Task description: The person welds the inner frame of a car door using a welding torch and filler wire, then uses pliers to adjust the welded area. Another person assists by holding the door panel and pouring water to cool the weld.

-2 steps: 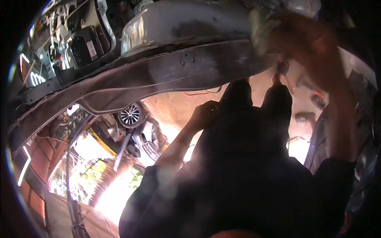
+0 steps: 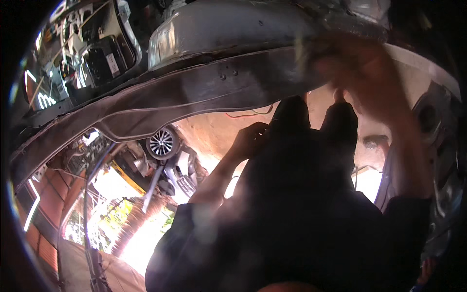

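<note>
My right hand (image 2: pixel 348 63) is smeared by motion at the right end of a grey car body panel (image 2: pixel 233 36). A pale yellowish thing (image 2: pixel 299 52) shows at its fingers, against the panel's lower edge; its kind is too blurred to tell. Below the panel runs a dark, curved metal flange (image 2: pixel 194 82) with two small holes. My left hand (image 2: pixel 250 138) rests on my left thigh in shadow. Its fingers are bent loosely over the dark trousers, and nothing shows in them.
The opened car body's interior (image 2: pixel 102 53) lies at the upper left. A wheel (image 2: pixel 162 143) with a silver rim and detached car parts (image 2: pixel 182 173) lie on the floor beyond my left arm. Another dark body panel (image 2: pixel 433 126) stands close to my right arm. A thin cable (image 2: pixel 248 114) lies on the floor.
My right hand has swept left and a little down along the panel, with the pale yellowish thing moving along. The left hand stays on the thigh.
</note>
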A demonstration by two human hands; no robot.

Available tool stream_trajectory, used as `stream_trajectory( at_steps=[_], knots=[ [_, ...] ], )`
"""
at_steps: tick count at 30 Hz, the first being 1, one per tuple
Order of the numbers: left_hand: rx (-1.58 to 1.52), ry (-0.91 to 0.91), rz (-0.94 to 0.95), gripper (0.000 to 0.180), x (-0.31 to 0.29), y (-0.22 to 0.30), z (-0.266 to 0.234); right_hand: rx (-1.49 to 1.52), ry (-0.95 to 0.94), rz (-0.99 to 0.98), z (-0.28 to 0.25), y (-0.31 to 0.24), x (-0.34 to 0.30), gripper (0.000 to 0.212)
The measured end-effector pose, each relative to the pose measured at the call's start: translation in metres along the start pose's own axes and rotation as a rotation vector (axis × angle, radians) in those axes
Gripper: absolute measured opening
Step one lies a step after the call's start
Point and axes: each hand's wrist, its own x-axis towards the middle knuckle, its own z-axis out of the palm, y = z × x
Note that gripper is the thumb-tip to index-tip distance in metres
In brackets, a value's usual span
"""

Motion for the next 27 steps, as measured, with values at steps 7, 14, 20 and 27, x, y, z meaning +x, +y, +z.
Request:
stream_trajectory(
  at_steps=[7,14,20,27],
  knots=[
    [0.282,0.11,0.245,0.035,-0.041,0.063,-0.078,0.089,0.084,-0.101,0.165,0.064,0.016,0.032],
    [0.78,0.368,0.496,0.032,-0.061,0.104,-0.115,0.391,0.008,0.061,0.191,0.078,0.057,0.035],
    [1.065,0.559,0.704,0.036,-0.039,0.128,-0.141,0.518,-0.014,0.134,0.191,0.072,0.059,0.035],
    [1.286,0.547,0.504,0.052,-0.006,0.145,-0.135,0.733,-0.017,0.123,0.197,0.083,0.057,0.036]
  ],
)
